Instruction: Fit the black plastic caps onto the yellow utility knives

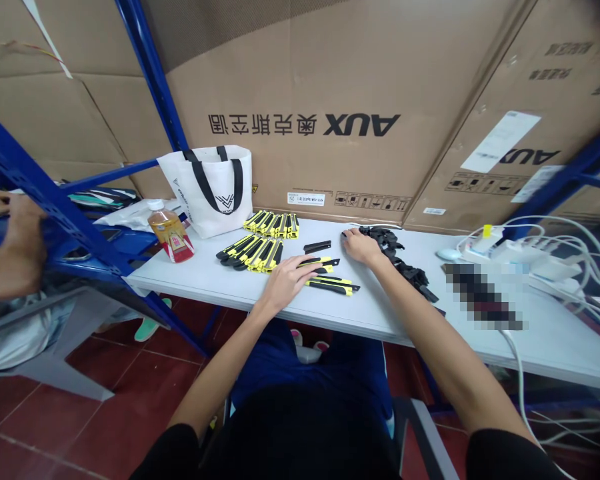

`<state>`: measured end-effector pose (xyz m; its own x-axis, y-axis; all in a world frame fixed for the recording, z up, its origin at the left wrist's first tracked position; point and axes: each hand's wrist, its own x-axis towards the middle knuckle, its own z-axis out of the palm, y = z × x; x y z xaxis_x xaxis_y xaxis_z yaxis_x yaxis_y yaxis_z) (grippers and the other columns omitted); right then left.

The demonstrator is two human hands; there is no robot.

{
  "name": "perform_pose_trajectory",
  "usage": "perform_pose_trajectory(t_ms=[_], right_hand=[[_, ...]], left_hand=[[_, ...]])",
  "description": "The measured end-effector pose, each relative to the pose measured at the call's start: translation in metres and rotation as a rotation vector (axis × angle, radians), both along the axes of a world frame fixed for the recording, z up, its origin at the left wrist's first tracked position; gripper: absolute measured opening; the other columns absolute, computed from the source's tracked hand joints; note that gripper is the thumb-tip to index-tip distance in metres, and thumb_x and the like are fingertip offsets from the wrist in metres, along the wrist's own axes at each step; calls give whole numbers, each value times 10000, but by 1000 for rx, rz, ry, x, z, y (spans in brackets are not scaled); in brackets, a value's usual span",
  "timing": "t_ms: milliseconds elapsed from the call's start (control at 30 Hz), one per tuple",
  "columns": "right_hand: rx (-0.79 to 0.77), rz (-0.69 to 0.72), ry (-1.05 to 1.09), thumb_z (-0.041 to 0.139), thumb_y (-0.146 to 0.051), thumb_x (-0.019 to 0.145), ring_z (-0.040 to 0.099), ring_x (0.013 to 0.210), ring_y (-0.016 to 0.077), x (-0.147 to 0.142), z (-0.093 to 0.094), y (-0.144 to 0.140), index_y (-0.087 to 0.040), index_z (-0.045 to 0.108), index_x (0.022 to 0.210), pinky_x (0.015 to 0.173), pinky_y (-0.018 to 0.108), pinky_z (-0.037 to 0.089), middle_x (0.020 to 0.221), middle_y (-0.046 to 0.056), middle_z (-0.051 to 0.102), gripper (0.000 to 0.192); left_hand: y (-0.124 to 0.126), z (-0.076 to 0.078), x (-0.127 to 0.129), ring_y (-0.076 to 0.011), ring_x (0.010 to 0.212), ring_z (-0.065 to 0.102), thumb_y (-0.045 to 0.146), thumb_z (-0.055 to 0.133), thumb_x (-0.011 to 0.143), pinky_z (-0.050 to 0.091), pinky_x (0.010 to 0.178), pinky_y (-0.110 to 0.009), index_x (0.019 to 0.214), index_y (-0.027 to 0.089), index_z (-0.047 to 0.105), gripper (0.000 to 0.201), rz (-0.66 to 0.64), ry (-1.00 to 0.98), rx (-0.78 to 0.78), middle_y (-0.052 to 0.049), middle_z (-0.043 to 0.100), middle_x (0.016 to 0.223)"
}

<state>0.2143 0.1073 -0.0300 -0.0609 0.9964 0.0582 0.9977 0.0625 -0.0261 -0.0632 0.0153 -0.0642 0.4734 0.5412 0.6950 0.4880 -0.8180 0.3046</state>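
Note:
My left hand [289, 279] rests on the white table [220, 280], its fingers laid over a yellow-and-black utility knife [325, 265]. Another such knife [336, 286] lies just in front of it. My right hand [361, 245] lies palm down next to a heap of small black plastic parts [399, 257], fingertips touching the nearest ones. A single black part [317, 247] lies between the two hands. Two batches of assembled knives sit further left, one close [253, 253] and one further back [275, 225].
A white tote bag [213, 187] and a bottle of amber drink [171, 231] stand at the table's left end. White power strips and cables [525, 257] cover the right end. Large cardboard boxes [360, 100] wall the back. Another person's arm [15, 247] reaches past the blue shelving [55, 200] at left.

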Motion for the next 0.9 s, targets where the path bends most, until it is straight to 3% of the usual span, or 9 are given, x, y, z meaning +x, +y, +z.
perform_pose_trajectory(t_ms=[300,433,533,633,700,800,900], right_hand=[[106,-4,-104,352,-315,1089,761,1003,320,11,-18,-81,-205,524,1543,817,427,580,1489,220,542,497],[121,-4,-49,349,-294,1077,745,1054,325,15,-19,-88,-197,468,1591,823,434,590,1610,214,468,537],[254,-4,51,353,-288,1065,681,1199,350,18,-19,-102,-160,468,1598,883,449,584,1648,210,437,560],[456,-56,89,356,-265,1057,619,1246,366,20,-22,-129,-151,565,1530,985,494,541,1400,212,623,530],[513,-136,47,383,-292,1052,620,1169,392,24,-21,-150,-156,668,1418,949,542,531,1246,220,664,484],[450,-151,42,457,-380,1027,649,1041,379,41,-9,-176,-218,751,1282,837,507,538,1134,192,691,421],[342,-283,140,505,-476,1008,690,879,334,73,8,-196,-291,766,1205,695,432,497,1055,137,747,376]], left_hand=[[1,-4,3,-244,1275,695,293,632,1068,547,1149,-452,1327,277,764,290,2,41,-23,-67,736,1386],[1,-5,2,-237,1240,710,300,620,1075,564,1116,-437,1333,265,760,295,-4,48,-8,-71,735,1390],[0,-5,1,-239,1231,715,305,607,1082,575,1097,-437,1339,268,757,300,6,47,-8,-74,733,1393],[-1,-4,1,-243,1246,711,304,604,1083,572,1105,-446,1340,275,757,300,9,58,-17,-72,733,1397],[-2,-3,1,-244,1259,706,304,608,1082,567,1116,-450,1333,271,762,296,6,59,-23,-73,733,1398],[-1,-3,1,-239,1280,696,297,610,1082,549,1147,-454,1330,272,765,294,1,48,-35,-68,733,1401],[2,-4,2,-234,1287,692,302,619,1077,540,1160,-455,1332,280,763,293,1,29,-33,-61,733,1404]])
